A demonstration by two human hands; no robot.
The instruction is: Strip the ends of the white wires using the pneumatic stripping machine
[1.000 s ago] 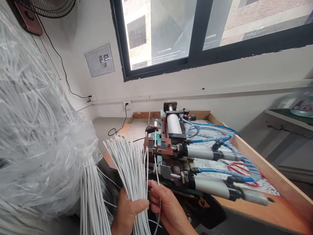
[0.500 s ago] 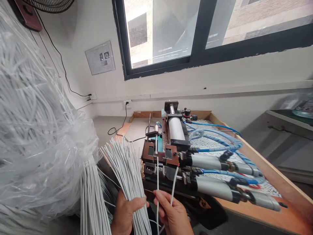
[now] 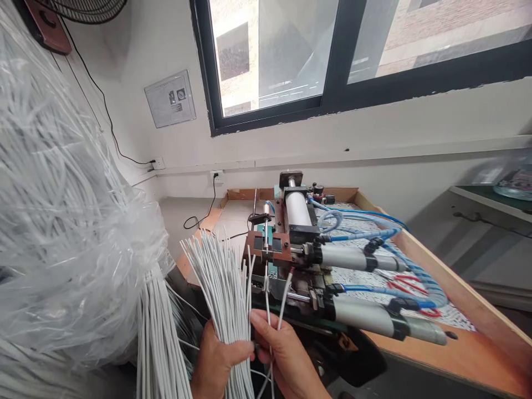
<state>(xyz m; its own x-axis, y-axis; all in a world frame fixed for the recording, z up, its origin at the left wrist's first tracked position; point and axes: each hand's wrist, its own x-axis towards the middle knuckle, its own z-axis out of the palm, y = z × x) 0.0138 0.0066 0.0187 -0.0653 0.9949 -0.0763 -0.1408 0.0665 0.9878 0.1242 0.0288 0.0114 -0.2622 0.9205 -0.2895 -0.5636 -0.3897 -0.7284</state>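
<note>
My left hand (image 3: 222, 354) is closed around a thick bundle of thin grey-white cables (image 3: 222, 293), their upper ends fanned out. Close beside it, my right hand (image 3: 280, 349) pinches white cables. One slim cable (image 3: 267, 299) points up toward the jaws of a pneumatic machine; whether its tip touches them I cannot tell. A second held cable (image 3: 285, 296) leans right and has a reddish tip. The machine's brown jaw blocks (image 3: 276, 244) sit close together behind the cables. Silver air cylinders (image 3: 361, 257) extend to their right.
A big plastic-wrapped mass of cables (image 3: 62, 221) fills the left side, with a hanging cable bunch (image 3: 160, 332) below. Blue air hoses (image 3: 374, 221) loop across the wooden-edged bench (image 3: 490, 327). Red-handled scissors (image 3: 409, 285) lie behind the lower cylinder. A shelf (image 3: 490, 199) stands right.
The brown jaw blocks have closed together and shifted back, and the upper side cylinder has moved with them. My right hand has moved left toward the bundle, bringing its cables nearer.
</note>
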